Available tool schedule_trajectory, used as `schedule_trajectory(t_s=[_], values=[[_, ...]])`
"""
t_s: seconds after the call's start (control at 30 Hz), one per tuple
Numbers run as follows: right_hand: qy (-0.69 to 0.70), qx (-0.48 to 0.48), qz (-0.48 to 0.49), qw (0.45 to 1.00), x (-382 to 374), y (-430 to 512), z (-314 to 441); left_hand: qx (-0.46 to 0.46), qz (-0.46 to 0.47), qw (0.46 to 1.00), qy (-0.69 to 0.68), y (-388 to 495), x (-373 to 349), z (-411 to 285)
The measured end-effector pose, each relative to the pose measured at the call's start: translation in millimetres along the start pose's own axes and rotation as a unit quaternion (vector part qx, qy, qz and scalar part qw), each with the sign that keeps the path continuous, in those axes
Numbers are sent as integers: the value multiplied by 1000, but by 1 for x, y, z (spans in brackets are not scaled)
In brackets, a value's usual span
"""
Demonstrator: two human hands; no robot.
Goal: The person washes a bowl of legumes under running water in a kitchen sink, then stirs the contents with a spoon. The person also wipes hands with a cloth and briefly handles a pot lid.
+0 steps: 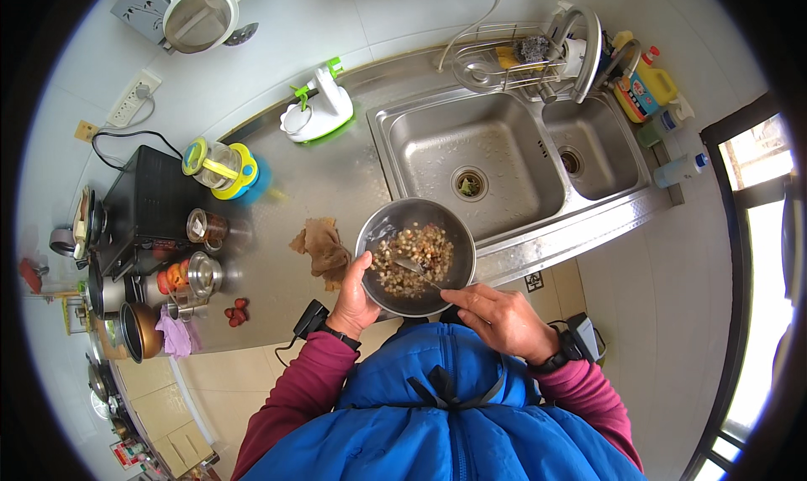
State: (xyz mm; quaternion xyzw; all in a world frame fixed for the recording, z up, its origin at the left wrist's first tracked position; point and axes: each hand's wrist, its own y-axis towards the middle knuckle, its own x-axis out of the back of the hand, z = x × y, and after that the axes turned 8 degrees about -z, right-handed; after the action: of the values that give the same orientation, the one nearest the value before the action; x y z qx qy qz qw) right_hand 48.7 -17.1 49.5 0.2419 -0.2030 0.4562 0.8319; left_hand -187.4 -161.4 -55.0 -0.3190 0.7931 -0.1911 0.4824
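Observation:
My left hand [354,298] grips the left rim of a round metal bowl [464,229], thumb on the rim, fingers hidden beneath. The bowl is at the counter's front edge, its far right part over the sink's near left corner. A mix of small, pale and brown diced pieces [413,248] fills its middle. In my right hand [498,317] is the handle of a metal spoon [411,265], whose head rests in the mix. To the left of the bowl a crumpled brown cloth [326,251] lies on the steel counter.
A double steel sink [466,141] lies beyond and right, with a faucet [589,52] and dish rack behind. A white-green appliance [318,106], a glass pitcher [220,166], a black oven [148,204], jars, red fruits [237,313] and a brown pot [142,331] stand on the left.

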Motion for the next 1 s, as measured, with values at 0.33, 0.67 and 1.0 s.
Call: schedule_trajectory(t_s=[0.33, 0.67, 1.0], values=[[80, -113, -82, 987, 42, -23, 2, 4, 17, 1000, -5, 4, -6, -3], [316, -248, -269, 875, 40, -47, -21, -12, -5, 1000, 5, 7, -9, -5], [402, -310, -374, 776, 34, -47, -43, -5, -7, 1000, 7, 8, -11, -5]])
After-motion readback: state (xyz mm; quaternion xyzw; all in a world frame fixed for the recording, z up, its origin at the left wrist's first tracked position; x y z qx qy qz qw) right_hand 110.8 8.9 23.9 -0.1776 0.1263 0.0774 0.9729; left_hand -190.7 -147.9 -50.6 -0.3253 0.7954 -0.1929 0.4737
